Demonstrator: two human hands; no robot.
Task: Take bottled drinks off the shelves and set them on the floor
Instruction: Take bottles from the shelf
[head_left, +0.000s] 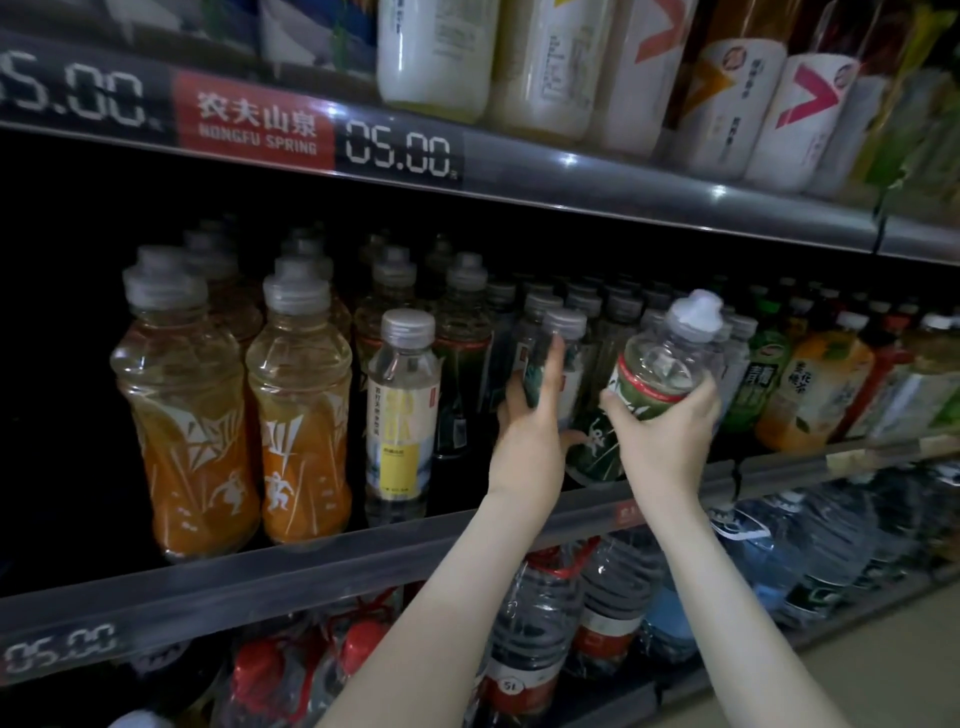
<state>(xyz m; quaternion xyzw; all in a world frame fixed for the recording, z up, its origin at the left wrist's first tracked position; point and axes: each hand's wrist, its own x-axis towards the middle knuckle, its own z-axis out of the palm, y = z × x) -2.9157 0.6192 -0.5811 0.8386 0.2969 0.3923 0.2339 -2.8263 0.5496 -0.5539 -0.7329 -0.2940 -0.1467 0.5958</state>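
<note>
On the left of the middle shelf (260, 566), two orange drink bottles (182, 415) are standing side by side at the front edge, with more of the same kind behind them in the dark. Just right of them a soda water bottle (400, 410) with a yellow and white label is standing upright, also at the front.

Further right, the left hand (530, 415) is reaching into the shelf. Its fingers are curling round a slim bottle (563, 332) with a grey screw cap and a dark label, the thumb lying up along its side. This bottle is among the other bottles of its row; whether it is standing on the shelf or is lifted, I cannot tell.

Just beside it, the right hand (665, 431) is holding a clear green-labelled bottle (670, 358) by the middle, fingers wrapped round the label. The bottle is tilting, its sport cap pointing up and to the right, in front of the row.

At the far right, tea bottles (815, 384) are filling the same shelf. Below, big water jugs (540, 623) are standing on the lower shelf.
</note>
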